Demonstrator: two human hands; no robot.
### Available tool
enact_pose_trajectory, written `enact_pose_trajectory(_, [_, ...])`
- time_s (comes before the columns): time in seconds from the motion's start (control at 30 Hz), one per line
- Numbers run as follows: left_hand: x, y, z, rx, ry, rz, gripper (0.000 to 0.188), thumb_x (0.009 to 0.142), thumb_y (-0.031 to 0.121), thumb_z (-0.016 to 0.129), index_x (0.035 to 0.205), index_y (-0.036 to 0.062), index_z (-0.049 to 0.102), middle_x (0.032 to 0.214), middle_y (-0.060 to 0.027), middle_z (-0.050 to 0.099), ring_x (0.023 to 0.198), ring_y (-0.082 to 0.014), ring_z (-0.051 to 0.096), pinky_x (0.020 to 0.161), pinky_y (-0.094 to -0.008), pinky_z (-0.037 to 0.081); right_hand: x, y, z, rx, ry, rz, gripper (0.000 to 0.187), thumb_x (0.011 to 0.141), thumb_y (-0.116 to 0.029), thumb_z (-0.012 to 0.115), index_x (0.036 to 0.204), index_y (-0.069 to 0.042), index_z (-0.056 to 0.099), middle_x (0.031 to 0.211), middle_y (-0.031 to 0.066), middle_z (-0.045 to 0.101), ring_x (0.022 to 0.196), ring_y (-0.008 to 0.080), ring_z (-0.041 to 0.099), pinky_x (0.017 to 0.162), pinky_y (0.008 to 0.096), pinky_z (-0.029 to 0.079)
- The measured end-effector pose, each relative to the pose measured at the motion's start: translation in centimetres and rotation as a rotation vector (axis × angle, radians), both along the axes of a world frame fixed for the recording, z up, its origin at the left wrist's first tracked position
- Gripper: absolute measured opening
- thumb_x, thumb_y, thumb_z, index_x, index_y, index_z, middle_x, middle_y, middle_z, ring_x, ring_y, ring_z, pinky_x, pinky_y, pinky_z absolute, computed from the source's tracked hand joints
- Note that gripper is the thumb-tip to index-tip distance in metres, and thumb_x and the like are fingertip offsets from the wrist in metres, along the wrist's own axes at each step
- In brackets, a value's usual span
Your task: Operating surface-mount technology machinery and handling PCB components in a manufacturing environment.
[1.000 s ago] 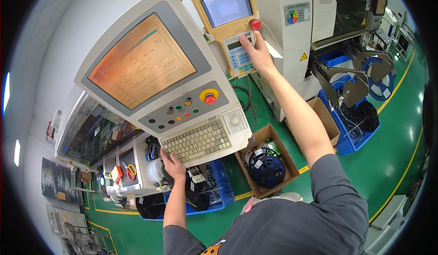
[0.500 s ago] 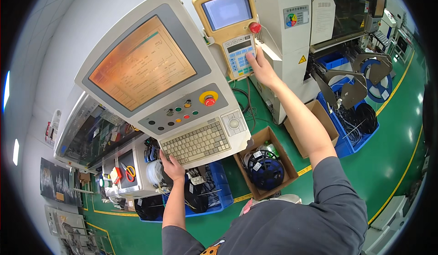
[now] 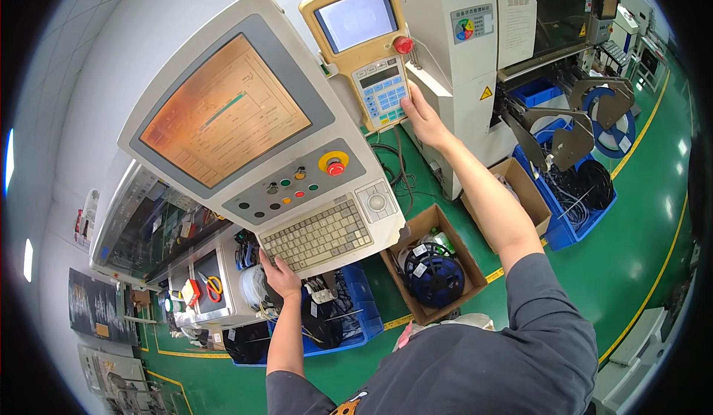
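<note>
A beige handheld control pendant (image 3: pixel 347 58) with a lit screen, a red knob and a keypad (image 3: pixel 382 92) is upright at the upper middle. My right hand (image 3: pixel 425 118) grips its lower right side, thumb at the keypad's right edge, the other fingers partly hidden. Left of it stands a large pale control console (image 3: pixel 338 129) with an orange-tinted screen (image 3: pixel 223 110), buttons, a red emergency stop button (image 3: pixel 336 167), a keyboard (image 3: pixel 318 234) and a trackball (image 3: pixel 376 202). My left hand (image 3: pixel 282 275) holds the console's front left edge beside the keyboard.
Below the console, a cardboard box (image 3: pixel 475 285) holds a dark reel, and a blue bin (image 3: pixel 368 303) holds reels and cables. Another blue bin (image 3: pixel 587 229) stands right, under a large machine (image 3: pixel 475 66). Orange-handled scissors (image 3: pixel 213 289) lie on a surface at left.
My right thumb has slid off the keypad's keys to its right edge. On the console screen the green highlighted bar sits lower. My left hand stays at the console's edge.
</note>
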State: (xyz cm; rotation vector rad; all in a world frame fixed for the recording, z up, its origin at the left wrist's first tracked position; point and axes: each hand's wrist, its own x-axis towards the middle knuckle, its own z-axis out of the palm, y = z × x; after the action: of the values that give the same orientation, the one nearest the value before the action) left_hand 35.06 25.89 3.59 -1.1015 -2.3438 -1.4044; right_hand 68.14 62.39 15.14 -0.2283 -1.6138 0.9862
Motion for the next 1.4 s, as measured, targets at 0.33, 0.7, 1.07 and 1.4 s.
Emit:
enact_pose_trajectory(0.33, [-0.4, -0.1, -0.7, -0.018, 0.081, 0.022, 0.052, 0.103, 0.024, 0.045, 0.150, 0.0037, 0.038, 0.136, -0.0254, 0.058, 0.120, -0.0411, 0.059, 0.098, -0.0403, 0.046, 0.0, 0.3, -0.5, -0.110, 0.017, 0.036, 0.042, 0.109, -0.020, 0.044, 0.147, -0.005, 0.036, 0.131, 0.0080, 0.054, 0.124, 0.0139, 0.048, 0.108, 0.0310, 0.037])
enact_pose_trajectory(0.7, [-0.4, 0.0, -0.7, -0.002, 0.057, 0.013, 0.053, 0.102, 0.023, 0.045, 0.150, 0.0030, 0.037, 0.137, -0.0260, 0.057, 0.122, -0.0393, 0.059, 0.100, -0.0395, 0.046, -0.2, 0.3, -0.7, -0.145, 0.054, 0.079, 0.042, 0.109, -0.021, 0.045, 0.147, -0.006, 0.037, 0.128, 0.0062, 0.055, 0.121, 0.0117, 0.049, 0.106, 0.0296, 0.039])
enact_pose_trajectory(1.07, [-0.4, -0.2, -0.6, 0.005, 0.034, 0.000, 0.056, 0.100, 0.025, 0.048, 0.149, -0.0010, 0.037, 0.141, -0.0271, 0.054, 0.126, -0.0413, 0.056, 0.101, -0.0411, 0.046, -0.2, 0.2, -0.7, -0.064, -0.020, -0.001, 0.045, 0.110, -0.023, 0.041, 0.149, -0.004, 0.033, 0.137, 0.0113, 0.051, 0.130, 0.0174, 0.044, 0.111, 0.0340, 0.035])
enact_pose_trajectory(1.4, [-0.3, -0.1, -0.3, -0.004, 0.018, -0.008, 0.056, 0.100, 0.025, 0.047, 0.149, -0.0014, 0.037, 0.141, -0.0270, 0.054, 0.125, -0.0413, 0.057, 0.101, -0.0412, 0.047, -0.2, 0.3, -0.8, -0.075, -0.027, -0.017, 0.043, 0.109, -0.022, 0.042, 0.148, -0.005, 0.034, 0.135, 0.0113, 0.052, 0.128, 0.0175, 0.046, 0.110, 0.0338, 0.036])
